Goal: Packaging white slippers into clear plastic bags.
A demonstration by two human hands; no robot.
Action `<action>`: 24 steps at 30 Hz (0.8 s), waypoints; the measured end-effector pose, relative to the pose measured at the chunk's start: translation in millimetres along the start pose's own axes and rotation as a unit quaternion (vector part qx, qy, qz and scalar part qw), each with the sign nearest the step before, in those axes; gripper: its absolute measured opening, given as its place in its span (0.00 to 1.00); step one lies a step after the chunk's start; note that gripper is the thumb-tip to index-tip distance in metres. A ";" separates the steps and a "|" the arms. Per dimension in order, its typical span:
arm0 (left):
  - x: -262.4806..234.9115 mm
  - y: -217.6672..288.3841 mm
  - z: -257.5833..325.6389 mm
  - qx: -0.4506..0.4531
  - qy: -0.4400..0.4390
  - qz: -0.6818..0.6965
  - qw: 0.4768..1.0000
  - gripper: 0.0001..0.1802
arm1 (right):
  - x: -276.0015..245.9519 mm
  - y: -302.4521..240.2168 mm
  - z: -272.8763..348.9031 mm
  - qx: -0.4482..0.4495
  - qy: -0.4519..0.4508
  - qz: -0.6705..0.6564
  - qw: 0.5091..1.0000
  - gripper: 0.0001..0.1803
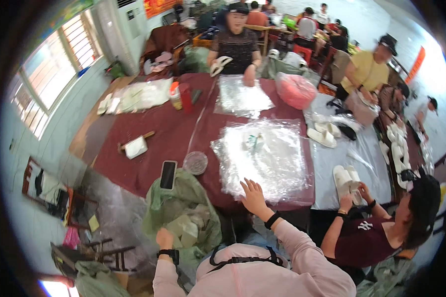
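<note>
My right hand (pixel 254 198) reaches over the near edge of a wide pile of clear plastic bags (pixel 267 158), its fingers spread and nothing held in them. A small green mark shows on the pile. My left hand (pixel 164 238) is low at the left rim of a green woven sack (pixel 156 218), fingers curled in; whatever they hold, if anything, is hidden. Inside the sack lie pale sheets or packets (pixel 186 230). On its far rim, at the table edge, rests a phone (pixel 168 175) with a dark screen. Beside the phone is a round clear tub (pixel 195 163).
On the dark red tablecloth (pixel 148 123) are a hammer-like tool with a white packet (pixel 136 147), a red bottle (pixel 185 97) and a pink-red bundle (pixel 296 89). A person (pixel 235 47) across handles more clear bags (pixel 243 94). At right, a person (pixel 366 222) holds white slippers (pixel 347 183).
</note>
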State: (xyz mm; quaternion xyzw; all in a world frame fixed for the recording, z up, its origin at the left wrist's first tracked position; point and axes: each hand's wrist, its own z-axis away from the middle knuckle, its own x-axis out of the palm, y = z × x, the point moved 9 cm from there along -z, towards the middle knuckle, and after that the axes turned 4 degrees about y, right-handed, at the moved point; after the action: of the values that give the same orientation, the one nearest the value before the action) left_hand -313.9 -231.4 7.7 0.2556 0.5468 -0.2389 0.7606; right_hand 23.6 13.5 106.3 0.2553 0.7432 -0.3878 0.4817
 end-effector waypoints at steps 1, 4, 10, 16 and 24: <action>6.0 3.3 -6.1 0.012 0.000 -0.003 1.000 0.13 | -3.5 13.1 -4.0 0.011 0.006 0.002 1.000 0.29; 29.7 19.8 -22.7 0.021 -0.079 -0.082 0.993 0.13 | -16.8 67.4 -7.8 0.095 0.052 0.043 0.993 0.29; 19.3 119.3 -43.5 0.147 -0.161 -0.204 0.954 0.16 | 4.6 148.5 15.5 0.185 -0.079 0.125 0.972 0.27; -56.6 336.7 -21.9 0.384 0.000 -0.001 0.923 0.15 | 52.2 166.0 37.8 0.153 -0.249 0.093 0.952 0.28; -7.9 504.3 -6.0 0.565 0.048 0.104 0.817 0.24 | 58.7 166.7 46.3 0.064 -0.233 0.055 0.969 0.29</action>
State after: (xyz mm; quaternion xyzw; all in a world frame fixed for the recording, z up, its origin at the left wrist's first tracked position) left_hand 3.8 154.0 77.9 0.7068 0.3224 -0.4126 0.4757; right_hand 149.3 70.6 -13.3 0.2288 0.5688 -0.4563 0.6449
